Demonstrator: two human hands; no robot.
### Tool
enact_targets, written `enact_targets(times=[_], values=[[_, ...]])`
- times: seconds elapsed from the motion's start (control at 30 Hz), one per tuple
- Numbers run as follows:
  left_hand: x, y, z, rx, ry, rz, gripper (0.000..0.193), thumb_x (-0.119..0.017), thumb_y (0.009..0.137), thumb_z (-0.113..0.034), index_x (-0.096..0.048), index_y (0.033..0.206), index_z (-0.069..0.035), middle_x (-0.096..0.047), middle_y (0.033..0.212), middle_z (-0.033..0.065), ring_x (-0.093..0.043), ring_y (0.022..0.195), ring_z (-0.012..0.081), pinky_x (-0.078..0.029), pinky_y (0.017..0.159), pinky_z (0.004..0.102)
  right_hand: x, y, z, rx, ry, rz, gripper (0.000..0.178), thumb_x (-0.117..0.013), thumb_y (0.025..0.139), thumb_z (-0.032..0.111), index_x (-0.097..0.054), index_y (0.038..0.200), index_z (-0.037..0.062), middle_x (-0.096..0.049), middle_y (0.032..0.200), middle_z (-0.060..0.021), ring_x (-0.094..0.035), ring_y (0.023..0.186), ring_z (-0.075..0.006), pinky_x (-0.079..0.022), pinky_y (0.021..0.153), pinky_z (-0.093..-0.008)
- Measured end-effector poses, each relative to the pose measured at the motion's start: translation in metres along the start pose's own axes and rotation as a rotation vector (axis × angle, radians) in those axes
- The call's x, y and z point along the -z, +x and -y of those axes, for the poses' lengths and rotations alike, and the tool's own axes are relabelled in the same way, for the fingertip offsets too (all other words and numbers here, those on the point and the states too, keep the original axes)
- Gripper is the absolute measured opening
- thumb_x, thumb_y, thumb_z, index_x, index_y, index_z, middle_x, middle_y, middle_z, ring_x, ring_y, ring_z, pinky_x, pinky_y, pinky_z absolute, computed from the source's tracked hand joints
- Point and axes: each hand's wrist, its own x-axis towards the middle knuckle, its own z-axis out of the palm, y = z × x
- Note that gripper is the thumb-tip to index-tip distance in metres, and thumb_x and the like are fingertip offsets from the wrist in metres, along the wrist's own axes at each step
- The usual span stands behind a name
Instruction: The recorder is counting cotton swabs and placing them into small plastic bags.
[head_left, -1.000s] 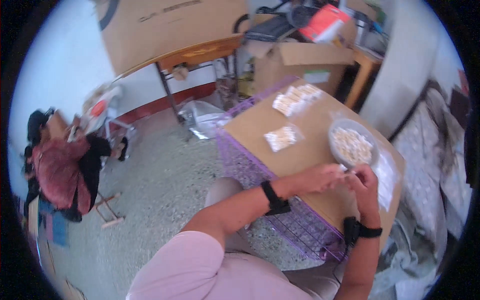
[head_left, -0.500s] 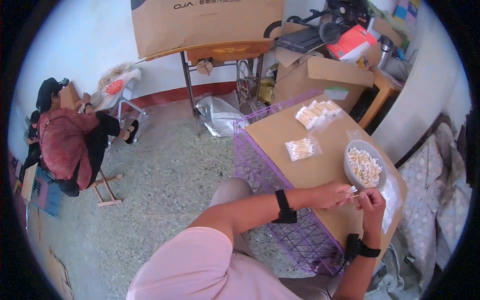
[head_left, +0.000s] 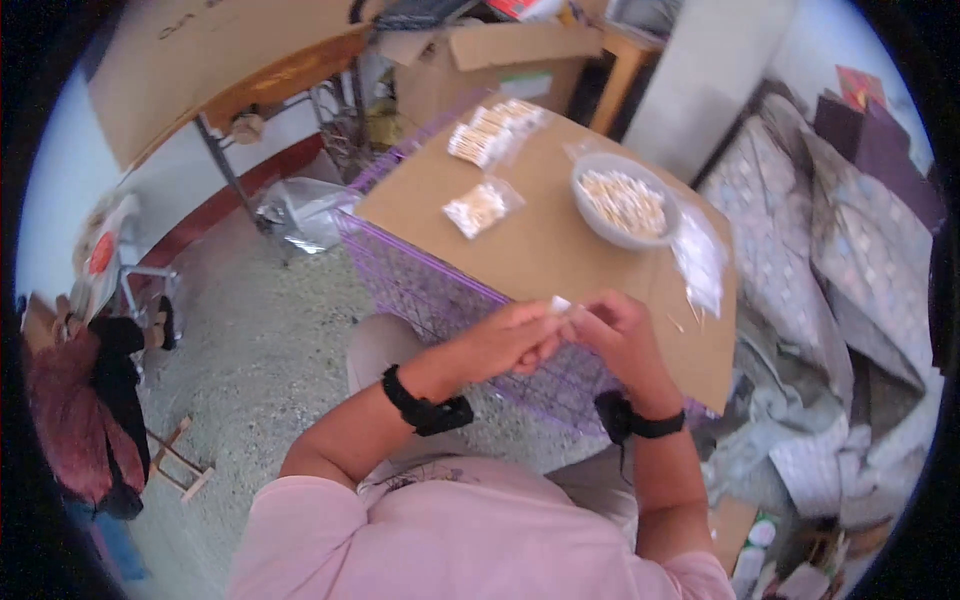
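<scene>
My left hand (head_left: 525, 338) is closed around a small bunch of cotton swabs (head_left: 560, 304), whose white tips poke out by the fingers. Fingertips of my right hand (head_left: 618, 332) pinch at that same bunch; the exact hold is blurred. Both hands are over the near edge of the cardboard-topped table (head_left: 540, 245). Beyond them stands a grey bowl (head_left: 632, 237) heaped with loose cotton swabs (head_left: 622, 200). To the left lie a clear bag of cotton swabs (head_left: 482, 208) and, farther back, several more filled bags (head_left: 495, 132).
Clear plastic bags (head_left: 700, 262) lie right of the bowl, with a few stray swabs (head_left: 676, 322) nearby. A purple wire cage (head_left: 430, 285) supports the tabletop. Draped cloth (head_left: 780, 190) hangs at the right. Another person (head_left: 75, 410) sits at the far left.
My view has swung to the right. My hands have drawn back from beside the bowl toward the table's near edge and come together. A few swabs now show on the tabletop's right side.
</scene>
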Motion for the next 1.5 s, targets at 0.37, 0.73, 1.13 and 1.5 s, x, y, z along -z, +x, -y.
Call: enact_targets(times=[0.37, 0.73, 1.13, 1.5], values=[[-0.003, -0.018, 0.013, 0.023, 0.055, -0.029, 0.026, -0.044, 0.098, -0.031, -0.054, 0.101, -0.007, -0.049, 0.07, -0.0023, -0.04, 0.051, 0.0036, -0.033, 0.044, 0.0174, -0.018, -0.028, -0.037, 0.008, 0.231, -0.052, 0.009, -0.062, 0.088, 0.008, -0.057, 0.091, 0.0011, -0.061, 0.081, -0.0009, -0.057, 0.074, -0.0062, -0.047, 0.064, -0.0202], [-0.008, -0.008, 0.032, 0.082, 0.215, -0.025, 0.024, -0.042, 0.099, -0.029, -0.051, 0.092, -0.008, -0.051, 0.073, -0.0021, -0.042, 0.053, 0.0029, -0.034, 0.044, 0.018, -0.011, -0.037, -0.044, 0.056, 0.07, -0.054, 0.019, -0.066, 0.084, 0.007, -0.062, 0.101, -0.0008, -0.059, 0.083, -0.0008, -0.055, 0.072, -0.0057, -0.044, 0.061, -0.0204], [-0.016, 0.001, 0.039, 0.2, -0.124, -0.028, 0.03, -0.043, 0.099, -0.032, -0.051, 0.104, -0.004, -0.056, 0.082, 0.0023, -0.052, 0.061, 0.0091, -0.043, 0.05, 0.0214, 0.005, -0.039, -0.044, -0.155, 0.337, 0.069, 0.007, -0.063, 0.086, 0.008, -0.06, 0.09, 0.0024, -0.062, 0.075, -0.0001, -0.056, 0.067, -0.005, -0.045, 0.058, -0.0206], [-0.009, -0.013, 0.034, 0.167, -0.015, 0.01, 0.028, -0.043, 0.099, -0.029, -0.051, 0.111, -0.005, -0.046, 0.072, -0.0022, -0.041, 0.052, 0.0039, -0.036, 0.044, 0.0178, -0.004, -0.03, -0.036, -0.138, 0.254, 0.018, 0.006, -0.06, 0.086, 0.003, -0.059, 0.092, 0.0012, -0.061, 0.075, -0.0018, -0.057, 0.067, -0.0067, -0.048, 0.06, -0.0214]])
